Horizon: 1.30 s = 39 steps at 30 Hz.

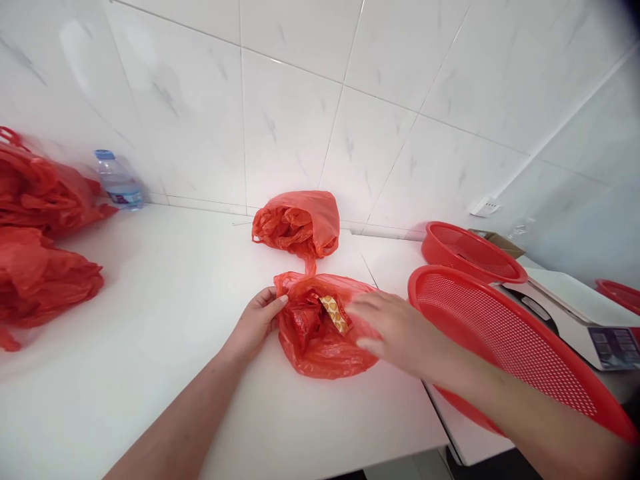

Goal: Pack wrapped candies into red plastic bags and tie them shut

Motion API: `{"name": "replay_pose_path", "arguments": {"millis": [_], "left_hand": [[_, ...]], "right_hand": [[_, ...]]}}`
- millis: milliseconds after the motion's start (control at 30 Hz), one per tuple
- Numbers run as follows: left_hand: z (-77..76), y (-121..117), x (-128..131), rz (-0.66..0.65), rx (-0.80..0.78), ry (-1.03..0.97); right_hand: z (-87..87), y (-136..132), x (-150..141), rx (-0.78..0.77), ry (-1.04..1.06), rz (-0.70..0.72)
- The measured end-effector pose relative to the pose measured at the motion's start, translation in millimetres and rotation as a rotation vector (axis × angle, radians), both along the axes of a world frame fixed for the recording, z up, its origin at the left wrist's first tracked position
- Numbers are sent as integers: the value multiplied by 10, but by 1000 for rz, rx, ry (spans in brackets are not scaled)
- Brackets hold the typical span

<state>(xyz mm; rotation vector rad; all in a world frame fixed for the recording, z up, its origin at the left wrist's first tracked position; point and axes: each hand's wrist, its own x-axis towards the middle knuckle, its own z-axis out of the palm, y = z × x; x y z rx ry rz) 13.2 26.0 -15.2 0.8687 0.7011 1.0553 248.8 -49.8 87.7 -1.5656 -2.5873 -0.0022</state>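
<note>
A red plastic bag (320, 353) lies open on the white counter (175, 320), with an orange patterned packet (334, 312) showing inside. My left hand (257, 320) pinches the bag's left edge. My right hand (395, 330) hovers at the bag's right side, blurred by motion, so its fingers are unclear. Just behind, a second red bag (297, 223) sits bunched against the tiled wall.
Two red mesh baskets, one in front (500, 333) and one behind (470, 253), stand at the right beside a white scale (575, 313). Several more red bags (40, 233) pile at the left, with a water bottle (117, 180) by the wall. The counter's front edge runs along the bottom.
</note>
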Motion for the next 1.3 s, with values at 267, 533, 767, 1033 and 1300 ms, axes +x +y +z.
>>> {"name": "replay_pose_path", "arguments": {"millis": [267, 533, 767, 1033, 1300], "left_hand": [[245, 72, -65, 239, 121, 261], [1143, 233, -181, 571, 551, 418], [1714, 105, -294, 695, 658, 577], [1576, -348, -625, 483, 587, 554], [601, -735, -1041, 318, 296, 538]], "right_hand": [[-561, -385, 250, 219, -293, -78], [180, -130, 410, 590, -124, -269], [462, -110, 495, 728, 116, -299], [160, -133, 149, 444, 898, -343], [-814, -326, 158, -58, 1296, -210]]}}
